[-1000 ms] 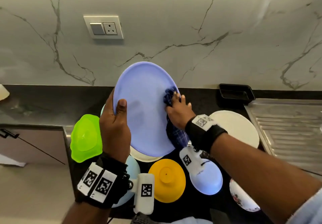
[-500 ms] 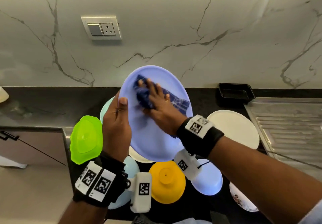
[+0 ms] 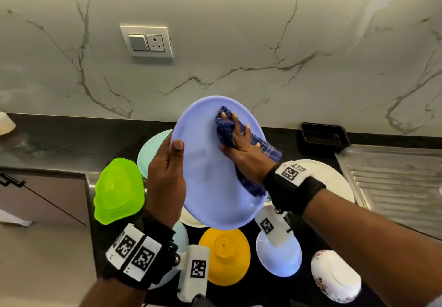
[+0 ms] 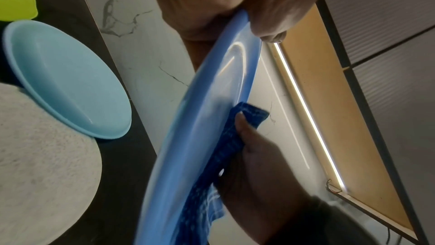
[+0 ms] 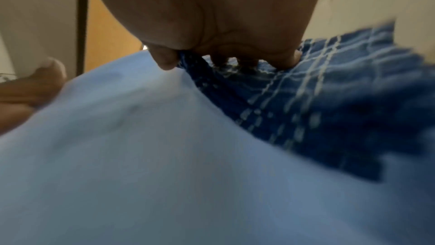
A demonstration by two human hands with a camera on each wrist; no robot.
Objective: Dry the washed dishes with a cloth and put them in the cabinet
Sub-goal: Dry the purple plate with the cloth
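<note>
A pale blue plate [image 3: 208, 182] is held tilted above the black counter. My left hand [image 3: 172, 158] grips its left rim, thumb on the face and fingers behind. In the left wrist view the plate [image 4: 212, 100] is edge-on, with the left hand [image 4: 235, 7] on its far rim. My right hand [image 3: 239, 144] lies flat on the plate's upper right face. It presses a dark blue checked cloth [image 3: 226, 132] against the plate. The right wrist view shows the fingertips [image 5: 284, 61] bearing on the bunched cloth [image 5: 329, 109] over the plate [image 5: 164, 156].
Below the plate lie an upturned green bowl [image 3: 119, 192], a pale teal plate [image 3: 153, 153], a yellow bowl [image 3: 224, 256], a white bowl [image 3: 278, 259], a floral bowl [image 3: 334, 275] and a cream plate [image 3: 334, 180]. A black tray [image 3: 324, 137] and steel drainboard [image 3: 394, 182] are at right.
My right hand has carried the cloth from the plate's right edge onto its face and now wipes the upper right part. The left hand keeps its grip on the rim.
</note>
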